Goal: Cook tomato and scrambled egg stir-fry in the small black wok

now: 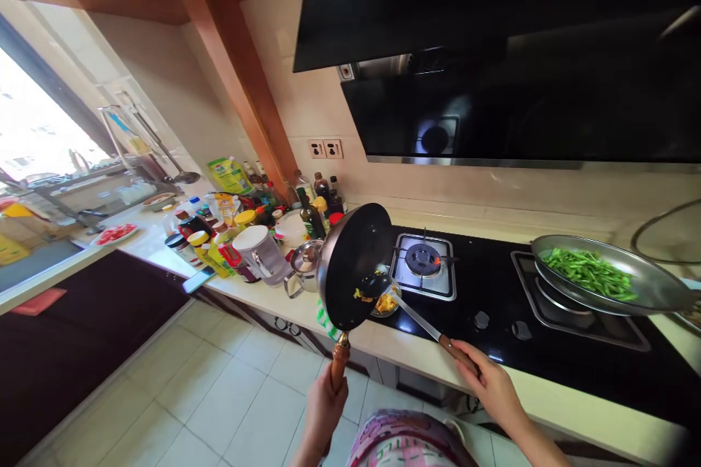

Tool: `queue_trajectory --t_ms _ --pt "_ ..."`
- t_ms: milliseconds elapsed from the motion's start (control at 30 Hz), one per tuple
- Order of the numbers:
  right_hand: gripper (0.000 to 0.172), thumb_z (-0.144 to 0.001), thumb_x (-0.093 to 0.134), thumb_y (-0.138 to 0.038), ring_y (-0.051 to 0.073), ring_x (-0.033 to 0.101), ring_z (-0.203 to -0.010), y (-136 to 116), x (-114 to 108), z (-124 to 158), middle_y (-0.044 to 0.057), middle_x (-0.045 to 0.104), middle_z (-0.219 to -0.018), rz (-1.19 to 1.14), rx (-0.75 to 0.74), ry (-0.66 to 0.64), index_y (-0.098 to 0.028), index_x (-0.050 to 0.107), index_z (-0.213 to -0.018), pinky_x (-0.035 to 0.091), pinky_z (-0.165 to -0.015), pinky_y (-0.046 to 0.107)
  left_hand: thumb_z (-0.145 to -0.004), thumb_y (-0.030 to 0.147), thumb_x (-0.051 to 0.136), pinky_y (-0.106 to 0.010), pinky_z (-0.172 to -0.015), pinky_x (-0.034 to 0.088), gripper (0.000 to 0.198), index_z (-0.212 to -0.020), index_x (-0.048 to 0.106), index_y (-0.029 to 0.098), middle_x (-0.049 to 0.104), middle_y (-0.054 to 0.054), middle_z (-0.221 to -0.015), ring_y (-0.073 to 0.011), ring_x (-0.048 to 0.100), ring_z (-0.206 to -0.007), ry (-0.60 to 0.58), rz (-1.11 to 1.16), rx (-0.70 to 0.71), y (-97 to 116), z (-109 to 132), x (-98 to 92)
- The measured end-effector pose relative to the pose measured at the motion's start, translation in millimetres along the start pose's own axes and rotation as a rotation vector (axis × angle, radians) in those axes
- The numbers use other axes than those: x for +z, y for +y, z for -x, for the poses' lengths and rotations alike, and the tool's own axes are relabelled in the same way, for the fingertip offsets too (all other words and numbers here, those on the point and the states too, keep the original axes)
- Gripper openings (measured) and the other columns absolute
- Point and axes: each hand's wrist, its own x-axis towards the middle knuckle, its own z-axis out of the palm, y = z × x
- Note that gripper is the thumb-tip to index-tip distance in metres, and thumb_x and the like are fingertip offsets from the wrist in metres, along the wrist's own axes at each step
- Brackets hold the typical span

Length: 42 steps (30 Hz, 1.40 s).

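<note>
My left hand (325, 408) is closed round the wooden handle of a dark wok (350, 252), which is tipped steeply to the right. In my right hand (490, 379) is the brown grip of a ladle (417, 317), its dark bowl end inside the wok's lower rim. Some yellow food (361, 295) clings near that rim. Just below and to the right, partly hidden by wok and ladle, a bowl (395, 309) with yellow food stands at the hob's front edge.
Right of the wok is a bare gas burner (423, 260). A pan of green vegetables (588, 273) rests on the far-right burner. Bottles, jars and a plastic jug (263, 255) crowd the left counter, with a phone (198, 279) at its edge and a plate of red slices (115, 234) beyond.
</note>
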Motion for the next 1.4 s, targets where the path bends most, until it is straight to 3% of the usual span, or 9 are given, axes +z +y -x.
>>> queue_trajectory --t_ms 300,567,700,867,967,1033,1100,1200,1400 --pt "0.037 -0.086 0.055 -0.047 0.023 0.07 -0.1 9.1 -11.8 32.4 0.004 0.071 -0.116 0.008 0.112 0.031 -0.028 0.065 -0.116 0.056 -0.087 0.03 -0.081 0.021 0.049 -0.024 -0.06 0.037 0.017 -0.095 0.058 0.019 0.068 -0.003 -0.073 -0.0185 0.062 -0.067 0.019 -0.191 0.047 -3.4 -20.1 -4.1" --pt "0.038 -0.088 0.052 -0.047 0.022 0.069 -0.101 -22.0 -7.2 17.6 0.006 0.071 -0.116 -0.038 0.111 -0.015 -0.026 0.064 -0.117 0.054 -0.088 0.029 -0.084 0.025 0.047 -0.025 -0.06 0.037 0.016 -0.096 0.055 0.02 0.067 -0.003 -0.075 -0.019 0.062 -0.068 0.013 -0.257 0.035 -2.9 -25.9 -7.1" --pt "0.039 -0.086 0.054 -0.047 0.023 0.069 -0.101 -17.2 -19.7 27.6 0.005 0.071 -0.117 -0.045 0.161 -0.039 -0.029 0.064 -0.119 0.054 -0.088 0.03 -0.083 0.025 0.046 -0.024 -0.062 0.038 0.014 -0.092 0.055 0.02 0.067 -0.003 -0.074 -0.0183 0.062 -0.069 0.024 -0.246 0.053 -6.3 -26.7 -14.0" --pt "0.042 -0.073 0.066 -0.056 0.028 0.067 -0.103 -19.2 -23.9 52.5 0.008 0.072 -0.112 -0.282 0.315 0.065 -0.027 0.071 -0.103 0.055 -0.087 0.034 -0.079 0.025 0.051 -0.023 -0.061 0.04 0.014 -0.091 0.056 0.021 0.064 0.0 -0.07 -0.0169 0.061 -0.065 0.055 -0.18 0.097 -0.2 -29.6 -23.1" --pt "0.05 -0.072 0.067 -0.061 0.02 0.067 -0.067 -39.1 -18.4 63.4 0.006 0.072 -0.083 -0.551 0.513 0.082 -0.025 0.069 -0.106 0.053 -0.054 0.026 -0.074 0.028 0.056 -0.023 -0.048 0.038 0.015 -0.087 0.054 0.021 0.054 0.005 -0.056 -0.0136 0.052 -0.048 -0.063 0.083 0.071 18.1 -34.1 -28.4" --pt "0.05 -0.076 0.065 -0.061 0.009 0.048 -0.044 -55.4 -17.0 66.5 -0.001 0.062 -0.068 -0.767 0.638 0.022 -0.027 0.065 -0.114 0.033 -0.037 0.019 -0.071 0.032 0.059 -0.021 -0.038 0.032 0.017 -0.08 0.049 0.022 0.045 0.009 -0.046 -0.0104 0.043 -0.036 -0.196 0.284 0.04 35.8 -37.6 -27.6" --pt "0.049 -0.077 0.066 -0.059 0.003 0.032 -0.04 -70.7 -18.7 64.3 -0.004 0.055 -0.066 -0.978 0.675 -0.018 -0.029 0.063 -0.115 0.018 -0.037 0.016 -0.069 0.036 0.062 -0.02 -0.034 0.028 0.023 -0.073 0.044 0.023 0.042 0.011 -0.043 -0.0083 0.039 -0.032 -0.317 0.411 0.03 55.4 -41.2 -20.6" --pt "0.048 -0.075 0.069 -0.058 0.001 0.024 -0.042 -90.7 -25.1 50.1 -0.004 0.053 -0.068 -1.127 0.642 -0.015 -0.028 0.062 -0.112 0.012 -0.04 0.017 -0.066 0.038 0.065 -0.019 -0.031 0.029 0.029 -0.069 0.041 0.023 0.045 0.01 -0.042 -0.0081 0.04 -0.03 -0.471 0.537 0.006 83.6 -46.7 1.4" --pt "0.044 -0.079 0.061 -0.056 0.006 0.031 -0.042 -121.9 -27.5 4.9 -0.006 0.049 -0.061 -0.77 0.598 0.218 -0.024 0.058 -0.109 0.016 -0.04 0.019 -0.059 0.047 0.071 -0.02 -0.033 0.032 0.037 -0.066 0.045 0.021 0.046 0.008 -0.043 -0.0067 0.04 -0.031 -0.699 0.59 -0.04 123.0 -49.0 44.7"
